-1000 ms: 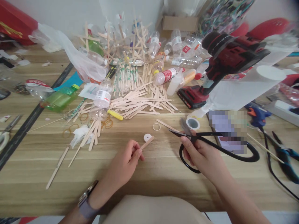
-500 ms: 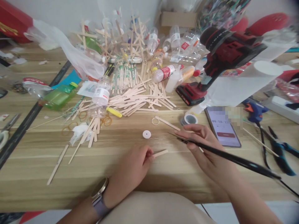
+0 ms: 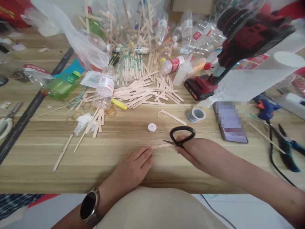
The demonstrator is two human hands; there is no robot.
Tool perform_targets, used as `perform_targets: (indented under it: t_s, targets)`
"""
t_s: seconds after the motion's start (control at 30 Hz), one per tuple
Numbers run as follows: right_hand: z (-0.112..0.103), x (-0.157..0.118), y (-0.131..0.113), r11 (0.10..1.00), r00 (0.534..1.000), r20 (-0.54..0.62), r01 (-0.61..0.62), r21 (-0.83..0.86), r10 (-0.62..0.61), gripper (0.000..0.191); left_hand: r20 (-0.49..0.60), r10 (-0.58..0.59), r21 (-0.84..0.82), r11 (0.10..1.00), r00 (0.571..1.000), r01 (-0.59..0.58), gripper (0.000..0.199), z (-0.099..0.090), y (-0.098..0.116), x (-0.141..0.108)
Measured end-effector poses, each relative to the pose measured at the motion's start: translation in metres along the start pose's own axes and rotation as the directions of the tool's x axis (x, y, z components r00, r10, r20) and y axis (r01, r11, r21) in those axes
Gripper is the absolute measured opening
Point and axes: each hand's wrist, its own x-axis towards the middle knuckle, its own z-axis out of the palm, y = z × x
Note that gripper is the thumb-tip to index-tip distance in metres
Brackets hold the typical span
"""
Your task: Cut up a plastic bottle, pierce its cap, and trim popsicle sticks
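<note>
My left hand [image 3: 139, 163] rests low over the table, its fingers closed on one end of a flat wooden craft stick [image 3: 159, 146]. From the right, my right hand [image 3: 196, 149] grips what look like scissors [image 3: 182, 129], with a black loop handle standing up and a pointed metal blade reaching over the stick's other end. Whether the blades touch the wood I cannot tell. Just beyond the hands lie a white disc with a centre hole [image 3: 152, 127], a thin ring [image 3: 161, 114] and another craft stick [image 3: 175, 117].
Craft sticks [image 3: 140, 92] are heaped at the back among plastic bottles. A red cordless drill [image 3: 238, 47] stands at right, near a spool [image 3: 197, 115], a phone [image 3: 231, 124], a glue gun [image 3: 267, 106] and pliers [image 3: 288, 152]. White-handled scissors [image 3: 7, 124] lie far left.
My right hand has moved left and turned, bringing the black tool's loop upright and its point over the stick. The left hand's fingers have flattened over the stick. The view has shifted slightly.
</note>
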Motion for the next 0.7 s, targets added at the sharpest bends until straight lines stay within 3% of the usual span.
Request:
perform_targets:
  t_s: [0.17, 0.27, 0.7]
  targets:
    - [-0.016, 0.018, -0.021, 0.977, 0.967, 0.242, -0.025, -0.213, 0.078, 0.015, 0.024, -0.038, -0.014, 0.999, 0.999, 0.038, 0.026, 0.002, 0.007, -0.001]
    - [-0.021, 0.025, -0.031, 0.95, 0.936, 0.327, -0.027, -0.31, 0.133, 0.018, 0.041, -0.067, -0.023, 0.997, 0.997, 0.068, 0.026, 0.001, 0.01, -0.001]
    - [-0.021, 0.028, -0.042, 0.925, 0.927, 0.319, -0.066, -0.374, 0.196, 0.018, 0.016, -0.085, -0.012, 0.996, 0.996, 0.085, 0.023, -0.001, 0.012, -0.001]
